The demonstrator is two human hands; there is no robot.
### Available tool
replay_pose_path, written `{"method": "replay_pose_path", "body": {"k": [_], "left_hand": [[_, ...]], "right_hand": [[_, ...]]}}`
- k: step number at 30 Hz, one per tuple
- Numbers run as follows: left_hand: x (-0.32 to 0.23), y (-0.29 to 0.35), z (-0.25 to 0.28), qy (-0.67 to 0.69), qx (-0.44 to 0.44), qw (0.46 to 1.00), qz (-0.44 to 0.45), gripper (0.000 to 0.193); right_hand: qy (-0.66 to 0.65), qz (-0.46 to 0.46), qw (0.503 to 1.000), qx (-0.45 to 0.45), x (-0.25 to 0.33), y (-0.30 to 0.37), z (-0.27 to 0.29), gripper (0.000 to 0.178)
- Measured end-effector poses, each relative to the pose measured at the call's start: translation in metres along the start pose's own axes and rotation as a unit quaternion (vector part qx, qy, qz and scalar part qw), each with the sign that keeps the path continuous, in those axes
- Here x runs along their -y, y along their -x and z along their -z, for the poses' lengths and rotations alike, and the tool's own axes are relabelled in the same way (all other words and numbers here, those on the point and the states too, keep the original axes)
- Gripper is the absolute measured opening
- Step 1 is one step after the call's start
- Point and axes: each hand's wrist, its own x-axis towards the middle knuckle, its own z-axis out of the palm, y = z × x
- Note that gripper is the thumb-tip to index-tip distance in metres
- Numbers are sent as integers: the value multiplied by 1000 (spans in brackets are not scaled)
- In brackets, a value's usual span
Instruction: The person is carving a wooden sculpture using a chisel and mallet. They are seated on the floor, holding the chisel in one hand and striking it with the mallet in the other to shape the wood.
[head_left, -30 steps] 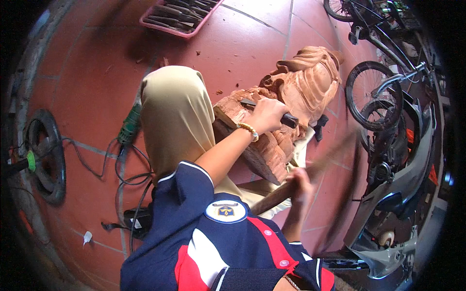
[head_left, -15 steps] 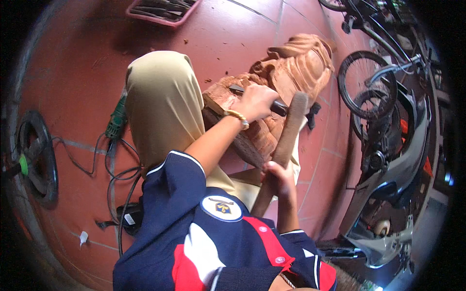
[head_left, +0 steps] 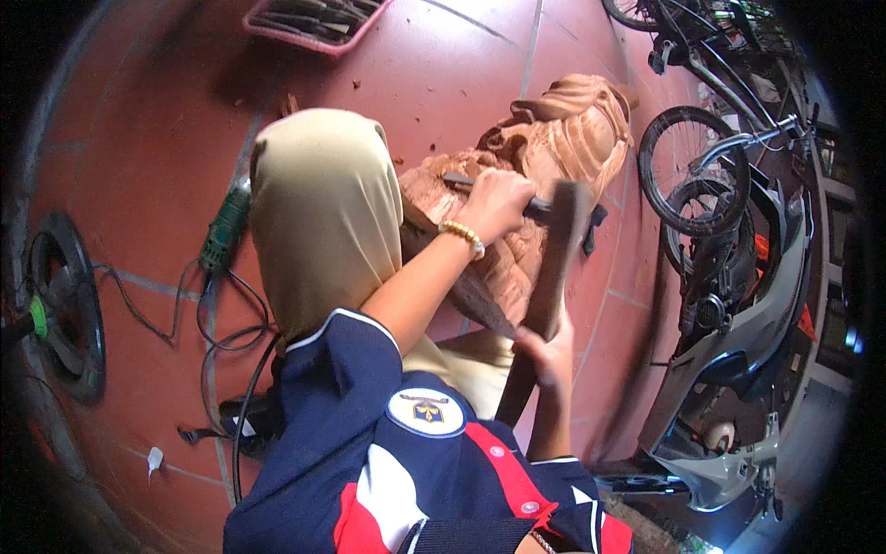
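My left hand (head_left: 498, 203) is closed round a chisel (head_left: 456, 178), whose metal blade points left onto the rough part of a reddish-brown wood carving (head_left: 577, 129). Carved folds run along the far end of that piece, which lies on the floor in front of me. In my right hand (head_left: 551, 355) is a long, thick wooden mallet (head_left: 556, 263), gripped toward its lower part. Its upper end stands against the butt of the chisel handle, or very close to it; the exact contact cannot be made out. My left wrist wears a beaded bracelet.
A pink tray (head_left: 346, 42) of tools lies far left on the red tiles. Left of my knee are a green power tool (head_left: 221, 231), its looping cord (head_left: 208, 323) and a black wheel (head_left: 69, 309). A bicycle (head_left: 692, 171) and a motorbike (head_left: 738, 314) line the right side.
The view has shifted slightly, so the carving and my hands sit a little lower and to the right. Both hands keep their holds; the mallet's face has turned and looks darker.
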Motion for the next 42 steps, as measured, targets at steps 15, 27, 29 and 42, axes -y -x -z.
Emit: {"method": "replay_pose_path", "body": {"k": [15,27,29,42], "left_hand": [[7,5,-4,29,-36,998,-36,8],[7,4,-4,21,-43,998,-43,7],[5,3,0,14,-40,998,-44,8],[18,5,28,18,-23,999,-30,12]], "right_hand": [[-206,72,968,-127,4,-8,1,41],[-255,95,947,-171,-1,-1,23,40],[-288,50,937,-191,2,-5,14,38],[-321,87,932,-146,-6,3,21,47]]}}
